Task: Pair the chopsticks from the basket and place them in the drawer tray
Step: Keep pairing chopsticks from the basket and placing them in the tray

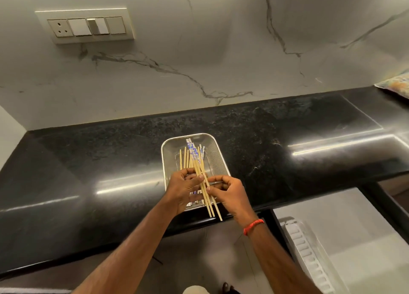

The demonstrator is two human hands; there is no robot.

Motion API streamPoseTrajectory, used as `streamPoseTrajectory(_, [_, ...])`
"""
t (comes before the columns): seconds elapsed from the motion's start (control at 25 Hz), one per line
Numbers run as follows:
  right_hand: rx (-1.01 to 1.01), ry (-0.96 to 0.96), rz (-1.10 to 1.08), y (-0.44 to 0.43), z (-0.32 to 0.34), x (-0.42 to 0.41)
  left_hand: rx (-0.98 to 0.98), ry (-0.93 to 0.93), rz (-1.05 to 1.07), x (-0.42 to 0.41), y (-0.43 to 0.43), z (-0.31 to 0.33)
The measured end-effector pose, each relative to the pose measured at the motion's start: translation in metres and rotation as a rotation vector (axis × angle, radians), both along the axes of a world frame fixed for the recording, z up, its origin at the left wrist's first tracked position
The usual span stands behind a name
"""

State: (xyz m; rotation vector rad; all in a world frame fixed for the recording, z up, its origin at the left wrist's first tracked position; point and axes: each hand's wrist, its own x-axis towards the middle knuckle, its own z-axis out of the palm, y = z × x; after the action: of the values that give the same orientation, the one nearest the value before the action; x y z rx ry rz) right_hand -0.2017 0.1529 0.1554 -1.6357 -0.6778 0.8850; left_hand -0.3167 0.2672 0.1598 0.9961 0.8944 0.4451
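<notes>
Now the left hand (183,189) curls round a bunch of chopsticks (210,207) over the mesh basket (218,152); the right hand (230,196) pinches one. A loose grip could drop sticks onto the surface (110,160).

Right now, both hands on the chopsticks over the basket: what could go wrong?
1. The wooden chopsticks held by the left hand and pinched by the right hand stick out past the mesh basket toward the counter edge; a slip could drop them on the floor.
2. Patterned chopsticks lie mixed among them, so a mismatched pair is possible.
3. The basket sits near the counter's front edge; a tug might push it off.
</notes>
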Motion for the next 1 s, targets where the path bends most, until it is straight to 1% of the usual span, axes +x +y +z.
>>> streamPoseTrajectory(0.32, [0.033, -0.051, -0.179, -0.052, -0.001, -0.006, 0.001, -0.045, -0.182, 0.017, -0.037, -0.005])
streamPoseTrajectory(0.48, [0.014, -0.061, -0.272, -0.078, 0.002, -0.006, -0.017, -0.038, -0.287, 0.028, -0.06, -0.006])
streamPoseTrajectory(0.84, [-0.086, -0.054, -0.381, -0.144, -0.002, 0.006, -0.079, -0.065, -0.505, 0.061, -0.118, -0.015])
streamPoseTrajectory(1.0, [-0.122, -0.055, -0.394, -0.168, -0.007, 0.017, -0.095, -0.024, -0.569, 0.078, -0.132, -0.017])
